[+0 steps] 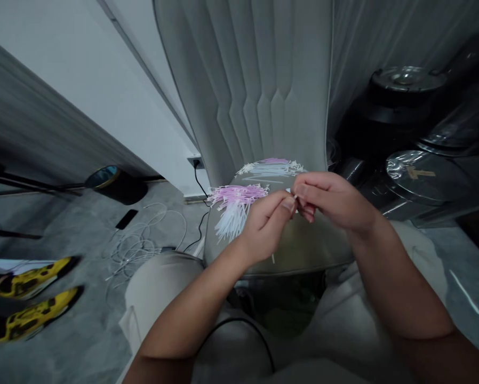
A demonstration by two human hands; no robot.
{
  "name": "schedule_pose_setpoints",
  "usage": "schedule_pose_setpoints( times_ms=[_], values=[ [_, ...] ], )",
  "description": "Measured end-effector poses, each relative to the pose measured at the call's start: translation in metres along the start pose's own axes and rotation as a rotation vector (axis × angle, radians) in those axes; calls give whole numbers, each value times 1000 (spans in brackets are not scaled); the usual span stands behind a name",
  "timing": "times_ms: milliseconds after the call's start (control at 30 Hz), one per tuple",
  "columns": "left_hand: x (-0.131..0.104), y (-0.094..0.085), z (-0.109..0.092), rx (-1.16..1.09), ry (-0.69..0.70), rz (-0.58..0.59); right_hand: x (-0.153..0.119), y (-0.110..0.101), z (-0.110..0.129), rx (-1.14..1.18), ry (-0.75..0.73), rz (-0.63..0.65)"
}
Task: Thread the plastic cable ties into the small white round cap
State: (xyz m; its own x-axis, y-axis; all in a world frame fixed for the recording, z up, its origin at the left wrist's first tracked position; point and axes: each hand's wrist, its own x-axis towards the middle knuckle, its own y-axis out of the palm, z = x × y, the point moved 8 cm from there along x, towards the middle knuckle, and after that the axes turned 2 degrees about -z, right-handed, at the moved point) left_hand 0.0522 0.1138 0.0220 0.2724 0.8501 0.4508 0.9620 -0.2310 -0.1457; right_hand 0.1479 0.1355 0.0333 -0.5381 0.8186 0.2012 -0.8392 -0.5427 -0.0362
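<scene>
My left hand [268, 221] and my right hand [323, 200] meet above the seat of a grey padded chair [303, 245]. Thumb and fingers of both are pinched together around a small whitish piece [295, 197], mostly covered by the fingertips. A pale thin end [273, 258] shows below my left hand; whether it is part of the held piece I cannot tell. Beside my left hand lies a heap of thin strips, pink ones [239, 194] with small white ends and light blue ones [231, 218]. Behind my hands is another pile of pink and light blue strips [273, 168].
Left on the floor are a tangle of pale cable [137, 245], a dark phone-like slab [126, 219] and a black cylindrical bin [117, 184]. A person's yellow shoes [39, 314] are at far left. A black cord runs from a wall socket [194, 161]. Clear-wrapped round objects [415, 176] stand right.
</scene>
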Motion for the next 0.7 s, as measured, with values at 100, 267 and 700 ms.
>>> schedule_pose_setpoints(
  times_ms=[100,267,700],
  values=[
    [2,-5,-9,20,35,-25,4,-15,-11,118,28,-135],
    [0,-14,-8,50,10,-33,10,-55,-43,-54,138,-387],
    [-41,-1,43,337,-175,197,3,-80,-130,-964,258,-172]
  ],
)
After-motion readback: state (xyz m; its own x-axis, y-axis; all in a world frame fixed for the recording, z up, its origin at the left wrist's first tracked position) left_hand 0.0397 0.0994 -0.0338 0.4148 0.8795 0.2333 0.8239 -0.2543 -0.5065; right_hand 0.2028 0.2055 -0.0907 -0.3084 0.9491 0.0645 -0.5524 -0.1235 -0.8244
